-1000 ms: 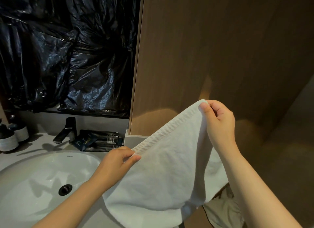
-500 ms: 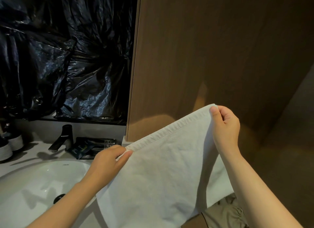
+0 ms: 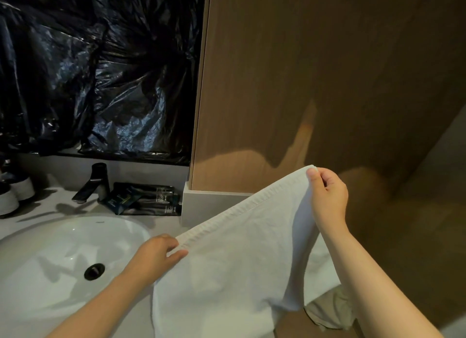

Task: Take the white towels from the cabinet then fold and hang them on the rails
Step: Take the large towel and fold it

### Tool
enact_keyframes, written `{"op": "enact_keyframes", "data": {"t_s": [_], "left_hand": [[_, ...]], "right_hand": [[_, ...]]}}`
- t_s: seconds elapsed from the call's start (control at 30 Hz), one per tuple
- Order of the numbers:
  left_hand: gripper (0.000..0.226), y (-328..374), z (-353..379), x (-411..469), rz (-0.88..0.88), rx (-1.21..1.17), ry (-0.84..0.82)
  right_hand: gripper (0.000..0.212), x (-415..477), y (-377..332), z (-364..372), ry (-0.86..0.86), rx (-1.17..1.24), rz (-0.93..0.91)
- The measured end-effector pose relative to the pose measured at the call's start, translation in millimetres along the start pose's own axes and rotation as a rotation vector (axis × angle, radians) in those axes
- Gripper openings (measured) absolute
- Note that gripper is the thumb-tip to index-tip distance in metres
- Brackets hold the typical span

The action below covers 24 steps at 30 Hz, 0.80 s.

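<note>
A white towel (image 3: 232, 262) hangs spread between my two hands in front of the wooden cabinet (image 3: 302, 85). My left hand (image 3: 156, 254) pinches its lower left corner above the counter beside the basin. My right hand (image 3: 327, 196) pinches the upper right corner, held higher, so the hemmed top edge slopes up to the right. The towel's lower part drops out of the frame. No rail is in view.
A white basin (image 3: 50, 262) with a dark drain sits at lower left, behind it a black tap (image 3: 93, 183) and dark sachets (image 3: 143, 199). Black plastic sheeting (image 3: 95, 67) covers the wall. Two bottles (image 3: 15, 194) stand at the far left.
Both hands have sunk lower in the frame with the towel still stretched between them. The view has shifted, showing more of the basin again.
</note>
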<state>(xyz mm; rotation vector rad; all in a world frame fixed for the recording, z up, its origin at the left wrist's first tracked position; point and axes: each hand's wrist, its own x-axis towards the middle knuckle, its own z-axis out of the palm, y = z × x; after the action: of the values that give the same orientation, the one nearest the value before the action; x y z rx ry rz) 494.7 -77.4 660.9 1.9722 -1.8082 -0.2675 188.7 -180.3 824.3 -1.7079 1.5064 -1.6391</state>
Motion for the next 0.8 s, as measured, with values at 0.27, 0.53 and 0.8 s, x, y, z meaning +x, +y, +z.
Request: {"op": "enact_keyframes", "data": {"t_s": [0.27, 0.53, 0.8], "left_hand": [[0.048, -12, 1, 4, -0.065, 0.054, 0.035], [0.06, 5, -49, 34, -0.007, -0.011, 0.281], [0.054, -15, -54, 45, 0.032, 0.103, -0.035]], "right_hand": [[0.026, 6, 13, 1, 0.043, -0.048, 0.011], [0.031, 24, 17, -19, 0.194, -0.007, 0.078], [0.034, 15, 64, -16, 0.158, -0.122, 0.34]]}}
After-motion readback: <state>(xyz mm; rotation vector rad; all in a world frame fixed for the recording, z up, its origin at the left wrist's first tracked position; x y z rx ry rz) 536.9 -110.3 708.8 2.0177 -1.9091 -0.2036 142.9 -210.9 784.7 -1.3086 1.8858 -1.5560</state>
